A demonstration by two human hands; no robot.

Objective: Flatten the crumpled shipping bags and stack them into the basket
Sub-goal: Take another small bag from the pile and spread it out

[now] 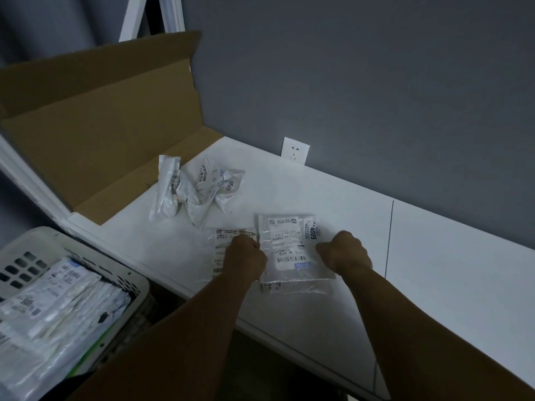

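White bench point(347, 227): long, pale, runs under both hands and off past the right-hand grip.

Brown cardboard box point(101, 125): open, flaps up, well beyond the left-hand grip and off to its left.

White perforated plastic basket point(136, 282): low and to the left of the left forearm, off the bench edge. Holds a stack of flattened bags point(58, 299) lying on one another.

Crumpled clear plastic shipping bags point(197, 189): loose heap of several, on the bench beyond the left-hand grip, near the box mouth. Not yet flattened.

Clear plastic shipping bag with a white printed label point(292, 250): lies between the two grips, mostly flat, label up, near edge a bit wrinkled.

Second labelled bag point(223, 241): flat on the bench, partly under the left hand, touching or just under the held bag's left edge; cannot tell which.

Left hand point(246, 259): fingers curled, grip closed on the bag's left edge. Right hand point(344, 253): fingers curled, grip closed at the bag's right edge.

White wall socket point(295, 150): on the grey wall, well beyond both grips.

Step in hand, as I judge it: stretching this bag taut sideways to take out the creases. Next move likely calls for carrying it leftward to the basket and laying it square on the stack, keeping it flat.
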